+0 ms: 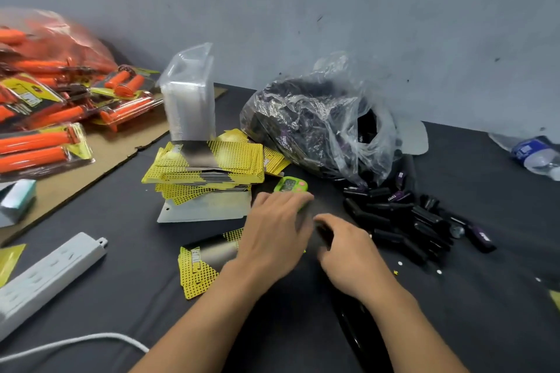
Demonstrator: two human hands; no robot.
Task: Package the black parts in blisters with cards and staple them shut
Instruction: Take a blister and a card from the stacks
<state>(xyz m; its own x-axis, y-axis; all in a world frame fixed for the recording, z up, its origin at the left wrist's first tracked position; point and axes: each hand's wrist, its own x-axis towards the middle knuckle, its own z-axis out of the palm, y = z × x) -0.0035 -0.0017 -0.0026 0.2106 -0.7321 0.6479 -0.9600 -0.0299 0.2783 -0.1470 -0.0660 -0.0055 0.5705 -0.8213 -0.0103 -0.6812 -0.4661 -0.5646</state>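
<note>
My left hand (274,230) lies flat with straight fingers over a yellow-and-black card (201,266) on the black table. My right hand (345,254) sits just right of it, fingers curled round a dark object that blurs into the cloth. Loose black parts (403,215) are scattered to the right, and more fill a clear plastic bag (321,124) behind them. A stack of yellow cards (209,163) lies ahead, on a flat clear blister (203,209). A tall stack of clear blisters (189,97) stands on the cards.
Finished orange-handled packs (45,118) lie on cardboard (115,142) at the left. A white power strip (45,278) and its cable (75,342) lie front left. A green timer (291,185) sits beyond my left hand. A water bottle (536,154) lies at the far right.
</note>
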